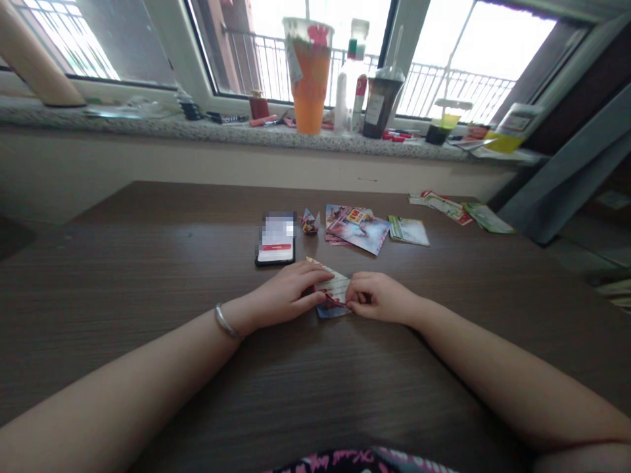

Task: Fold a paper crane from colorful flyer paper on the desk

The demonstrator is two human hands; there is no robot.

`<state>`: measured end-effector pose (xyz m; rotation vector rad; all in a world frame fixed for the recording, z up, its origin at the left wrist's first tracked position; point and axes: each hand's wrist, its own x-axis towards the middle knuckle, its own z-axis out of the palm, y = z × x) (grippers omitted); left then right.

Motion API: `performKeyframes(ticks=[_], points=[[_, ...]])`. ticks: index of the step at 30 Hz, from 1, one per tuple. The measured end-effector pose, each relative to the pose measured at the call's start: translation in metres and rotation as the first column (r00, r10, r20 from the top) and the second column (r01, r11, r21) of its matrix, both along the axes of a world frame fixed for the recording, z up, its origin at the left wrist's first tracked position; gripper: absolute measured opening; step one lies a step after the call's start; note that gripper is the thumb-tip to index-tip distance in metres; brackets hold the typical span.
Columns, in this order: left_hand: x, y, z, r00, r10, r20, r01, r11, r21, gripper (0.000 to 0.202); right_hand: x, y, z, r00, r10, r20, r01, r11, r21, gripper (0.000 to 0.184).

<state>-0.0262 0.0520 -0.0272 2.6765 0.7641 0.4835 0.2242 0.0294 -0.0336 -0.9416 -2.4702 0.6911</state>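
Observation:
A small sheet of printed paper (336, 285), partly folded, lies on the brown table between my hands. Its upper face is pale with lines of print, and a blue and red part shows along the near edge. My left hand (298, 289) rests on its left side with the fingers stretched out over it. At the right edge, my right hand (373, 297) pinches the paper between thumb and curled fingers. Just beyond stands a small folded paper piece (309, 222). A phone (276, 238) with a lit, partly blurred screen lies to its left.
Colourful printed sheets (359, 228) and a green-white packet (410, 230) lie beyond my right hand. More packets (446, 207) are at the table's far right. On the windowsill stand a tall orange cup (309, 82), a dark cup (378, 105) and several bottles.

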Motion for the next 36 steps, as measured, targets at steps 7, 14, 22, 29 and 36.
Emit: performKeyframes(ticks=[7, 14, 22, 29, 36], points=[[0.003, -0.008, -0.004, 0.989, 0.117, -0.088, -0.111, 0.991, 0.07, 0.071, -0.003, 0.001, 0.006, 0.994, -0.104, 0.017, 0.105, 0.994, -0.025, 0.004], [0.001, -0.008, -0.009, 0.991, 0.091, 0.097, -0.102, 0.987, 0.122, 0.068, 0.0, 0.006, 0.004, 0.955, -0.29, -0.056, 0.27, 0.936, -0.225, 0.006], [0.0, -0.01, -0.006, 0.998, 0.051, 0.023, -0.056, 0.954, 0.295, 0.054, 0.009, 0.016, 0.003, 0.847, -0.526, -0.072, 0.499, 0.835, -0.232, 0.017], [0.001, -0.009, -0.002, 0.988, -0.017, -0.152, 0.06, 0.957, 0.285, 0.054, 0.017, 0.026, 0.001, 0.779, -0.626, -0.011, 0.613, 0.766, -0.192, 0.014], [0.002, -0.007, -0.002, 0.985, -0.055, -0.166, 0.094, 0.967, 0.236, 0.049, 0.026, 0.031, -0.005, 0.766, -0.642, 0.02, 0.638, 0.756, -0.149, 0.019]])
